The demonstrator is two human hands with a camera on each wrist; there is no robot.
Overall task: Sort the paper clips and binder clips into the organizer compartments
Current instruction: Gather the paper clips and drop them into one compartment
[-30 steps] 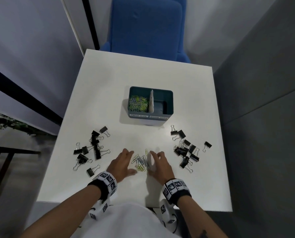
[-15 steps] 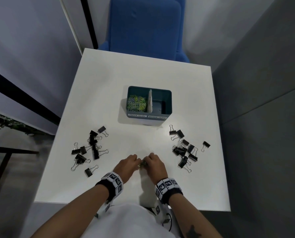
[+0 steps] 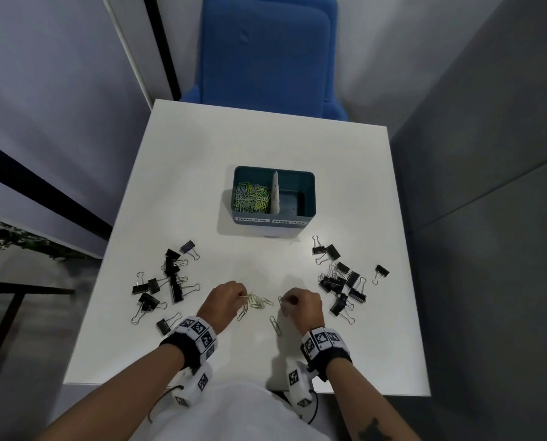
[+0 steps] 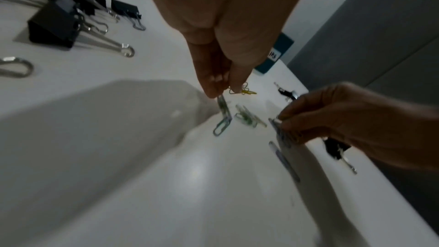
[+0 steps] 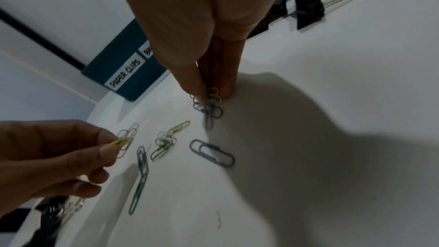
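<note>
A teal organizer (image 3: 308, 198) stands mid-table; its left compartment holds several coloured paper clips (image 3: 253, 197), and its right compartment (image 3: 292, 202) shows only bare floor. My left hand (image 3: 241, 297) pinches a few paper clips (image 4: 223, 108) just above the table. My right hand (image 3: 286, 302) pinches another small bunch of paper clips (image 5: 209, 108). Between the hands lie loose paper clips (image 3: 259, 303), and a grey clip (image 3: 275, 325) lies nearer me. Black binder clips lie in a left pile (image 3: 167, 281) and a right pile (image 3: 342, 281).
The white table (image 3: 265, 138) has a front edge close behind my wrists. A blue chair (image 3: 265, 55) stands past the far edge. Grey walls close in on both sides. One binder clip (image 3: 381, 272) lies apart at the right.
A second ago both hands lay open on either side of the paper clip heap. They came together over it and have since drawn apart, each pinching some clips.
</note>
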